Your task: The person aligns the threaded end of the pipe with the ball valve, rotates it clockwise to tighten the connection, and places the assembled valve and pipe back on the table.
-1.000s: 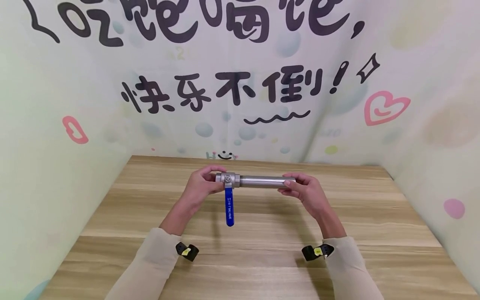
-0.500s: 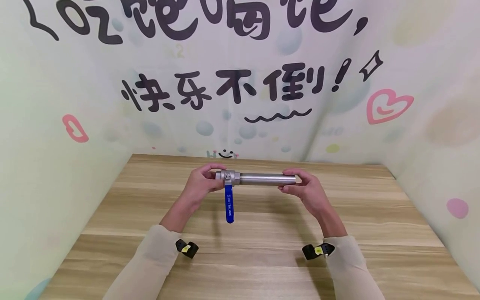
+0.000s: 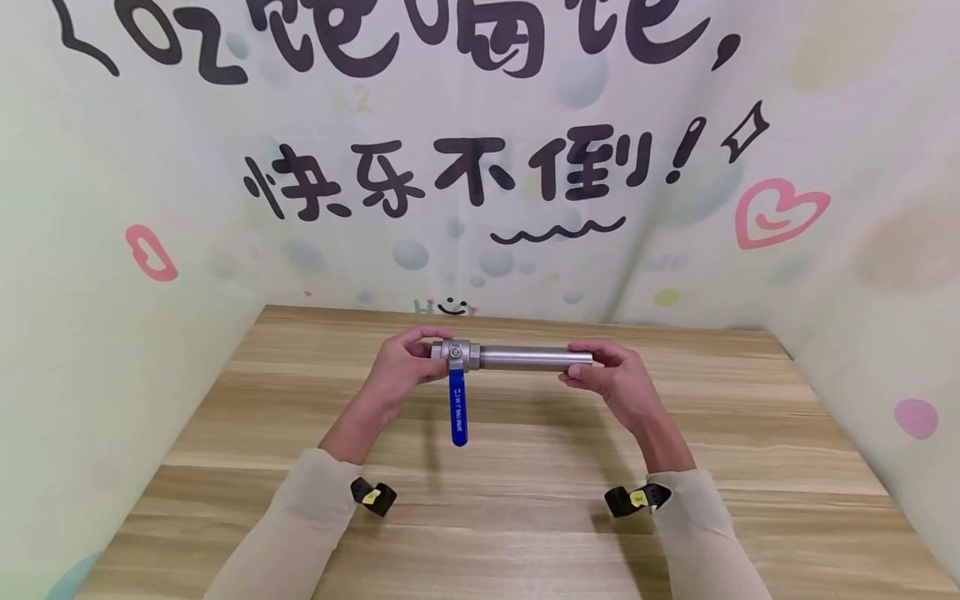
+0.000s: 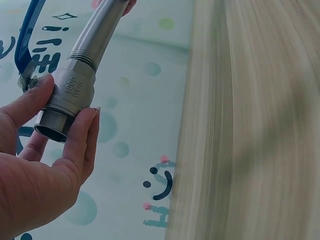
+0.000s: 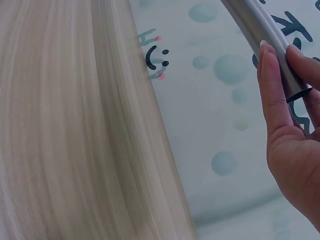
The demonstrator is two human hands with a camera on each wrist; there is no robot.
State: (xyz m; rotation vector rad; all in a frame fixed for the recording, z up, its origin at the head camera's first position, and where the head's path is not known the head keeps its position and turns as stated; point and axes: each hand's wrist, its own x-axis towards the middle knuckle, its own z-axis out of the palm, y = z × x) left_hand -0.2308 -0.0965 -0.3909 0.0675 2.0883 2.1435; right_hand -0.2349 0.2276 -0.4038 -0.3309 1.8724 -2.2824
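A steel ball valve (image 3: pixel 459 353) with a blue lever handle (image 3: pixel 459 408) is joined to a steel pipe (image 3: pixel 525 358); threads show at the joint in the left wrist view. Both are held level above the table, and the lever points toward the person. At the valve's left end, the left hand (image 3: pixel 395 377) grips the body between thumb and fingers, beside the valve's open mouth (image 4: pixel 51 127). The right hand (image 3: pixel 624 385) pinches the pipe's far right end, its thumb on the near side and fingers behind. In the right wrist view the pipe's end (image 5: pixel 298 94) shows between thumb and fingers.
Below the hands lies a wood-grain table (image 3: pixel 495 533), its back edge meeting a printed cloth wall (image 3: pixel 360 267). Similar walls stand at the left and right. Black straps with camera mounts (image 3: pixel 375 498) sit on both sleeved wrists.
The right thumb and fingers shift on the pipe's end: thumb on the pipe, lowered off it, then back on it. The left hand and valve stay nearly still.
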